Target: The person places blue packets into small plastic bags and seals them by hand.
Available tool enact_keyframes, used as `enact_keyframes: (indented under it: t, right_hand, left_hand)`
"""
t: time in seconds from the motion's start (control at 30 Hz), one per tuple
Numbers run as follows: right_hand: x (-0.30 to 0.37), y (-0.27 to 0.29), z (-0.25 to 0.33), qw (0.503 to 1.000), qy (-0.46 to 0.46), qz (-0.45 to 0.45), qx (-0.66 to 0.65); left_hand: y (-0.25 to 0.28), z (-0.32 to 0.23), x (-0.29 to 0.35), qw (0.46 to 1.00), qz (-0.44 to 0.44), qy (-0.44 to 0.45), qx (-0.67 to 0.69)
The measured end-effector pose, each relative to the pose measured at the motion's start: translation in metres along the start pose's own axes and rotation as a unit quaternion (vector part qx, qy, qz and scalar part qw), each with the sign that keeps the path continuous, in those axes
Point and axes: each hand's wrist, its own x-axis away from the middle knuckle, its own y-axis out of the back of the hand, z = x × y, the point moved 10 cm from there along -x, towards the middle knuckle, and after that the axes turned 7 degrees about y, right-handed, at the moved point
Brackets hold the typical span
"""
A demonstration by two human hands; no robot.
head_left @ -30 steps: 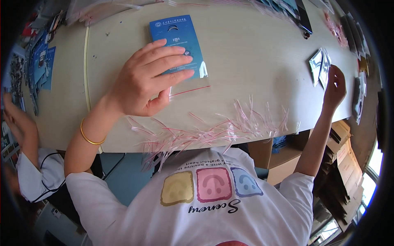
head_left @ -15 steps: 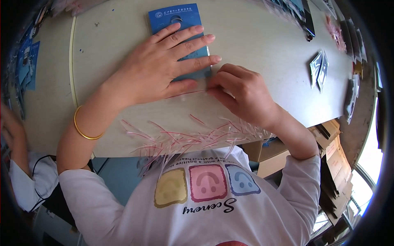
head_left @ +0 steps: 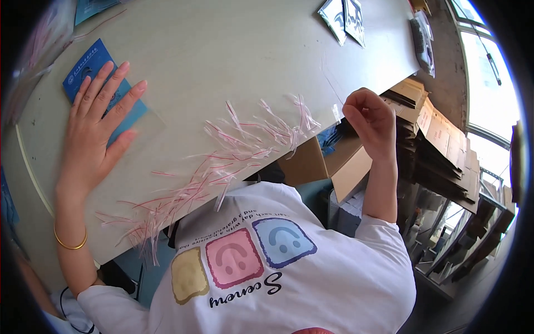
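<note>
**Left palm on the blue card, right hand off the edge**

Pale and broad, the counter (head_left: 233, 50) ran out before me with its near edge curving past my shirt. Fingers of my left hand (head_left: 94, 131) lay spread and flat, gripping nothing, pressing on a blue card in a clear sleeve (head_left: 92, 69) near the far left of the counter. A gold bangle (head_left: 69, 242) sat on that wrist. My right hand (head_left: 374, 119) hung just off the counter's edge with its fingers curled inward; whether they pinched anything I could not tell. Between the two hands a litter of thin clear strips with red lines (head_left: 222, 161) lay along the near edge. Stacked cardboard boxes (head_left: 428, 128) stood beyond my right hand.
</note>
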Motion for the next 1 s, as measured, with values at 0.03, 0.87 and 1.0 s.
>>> enact_keyframes:
  t: [0.03, 0.87, 1.0]
  right_hand:
    - [0.015, 0.001, -0.016, 0.999, -0.021, 0.005, 0.029]
    - [-0.026, -0.177, 0.129, 0.846, 0.479, 0.183, 0.144]
    - [-0.022, -0.228, 0.152, 0.776, 0.584, 0.171, 0.166]
  left_hand:
    - [0.001, -0.002, -0.003, 1.000, 0.000, -0.006, -0.005]
    - [0.049, -0.025, 0.057, 0.983, -0.156, -0.064, 0.075]
    - [0.032, -0.022, 0.066, 0.988, -0.130, -0.045, 0.071]
